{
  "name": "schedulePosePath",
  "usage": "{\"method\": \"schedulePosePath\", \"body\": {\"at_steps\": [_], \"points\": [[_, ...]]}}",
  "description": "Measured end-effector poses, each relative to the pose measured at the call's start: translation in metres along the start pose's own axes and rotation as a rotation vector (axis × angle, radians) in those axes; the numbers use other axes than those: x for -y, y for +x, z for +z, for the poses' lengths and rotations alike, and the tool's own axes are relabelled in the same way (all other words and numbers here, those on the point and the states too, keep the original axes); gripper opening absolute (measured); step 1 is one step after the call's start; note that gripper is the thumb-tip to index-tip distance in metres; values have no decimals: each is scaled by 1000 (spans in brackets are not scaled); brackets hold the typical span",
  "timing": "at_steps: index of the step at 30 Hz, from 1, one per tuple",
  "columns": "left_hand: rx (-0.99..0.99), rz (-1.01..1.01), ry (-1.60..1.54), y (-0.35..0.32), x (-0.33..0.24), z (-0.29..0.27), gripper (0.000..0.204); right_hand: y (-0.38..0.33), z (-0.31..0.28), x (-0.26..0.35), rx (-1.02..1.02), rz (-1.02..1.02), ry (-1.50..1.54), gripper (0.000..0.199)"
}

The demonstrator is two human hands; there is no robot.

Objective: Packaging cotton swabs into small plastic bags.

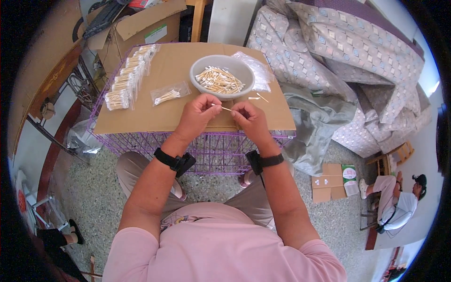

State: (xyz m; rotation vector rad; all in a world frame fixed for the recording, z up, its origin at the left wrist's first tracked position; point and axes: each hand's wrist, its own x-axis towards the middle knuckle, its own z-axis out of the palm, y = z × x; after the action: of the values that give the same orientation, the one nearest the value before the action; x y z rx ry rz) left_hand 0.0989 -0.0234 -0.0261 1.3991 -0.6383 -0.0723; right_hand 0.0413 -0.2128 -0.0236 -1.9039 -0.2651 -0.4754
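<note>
Between my two hands a single cotton swab (226, 109) is pinched, one end in each. My left hand (199, 112) grips its left end with thumb and forefinger; my right hand (250, 118) grips the other end. Just beyond them stands a grey bowl (193, 75) heaped with loose cotton swabs (220, 81). Left of the bowl lies a clear bag (183, 88) with several swabs (167, 97) in it. A row of filled swab bags (124, 82) runs along the cardboard's left side. A few loose swabs (262, 97) lie right of the bowl.
A cardboard sheet (164, 120) covers a purple wire cage (188, 149). Empty clear bags (256, 70) lie behind the bowl's right side. Patterned fabric (347, 51) is piled at the right, a cardboard box (141, 33) stands at the back left, and another person (399, 207) sits far right.
</note>
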Motion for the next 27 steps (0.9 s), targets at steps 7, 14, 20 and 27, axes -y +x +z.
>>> {"method": "schedulePosePath", "body": {"at_steps": [7, 14, 20, 27], "points": [[66, -4, 93, -1, -3, -3, 11, 1, 3, 2, -4, 42, 46, 8], [74, 117, 427, -2, -7, 5, 14, -1, 1, 4, -15, 38, 31, 7], [154, 235, 592, -1, -10, 8, 18, 0, 1, -1, 1, 46, 72, 8], [148, 78, 434, -2, -11, 8, 15, -1, 2, 1, -21, 37, 77, 10]]}}
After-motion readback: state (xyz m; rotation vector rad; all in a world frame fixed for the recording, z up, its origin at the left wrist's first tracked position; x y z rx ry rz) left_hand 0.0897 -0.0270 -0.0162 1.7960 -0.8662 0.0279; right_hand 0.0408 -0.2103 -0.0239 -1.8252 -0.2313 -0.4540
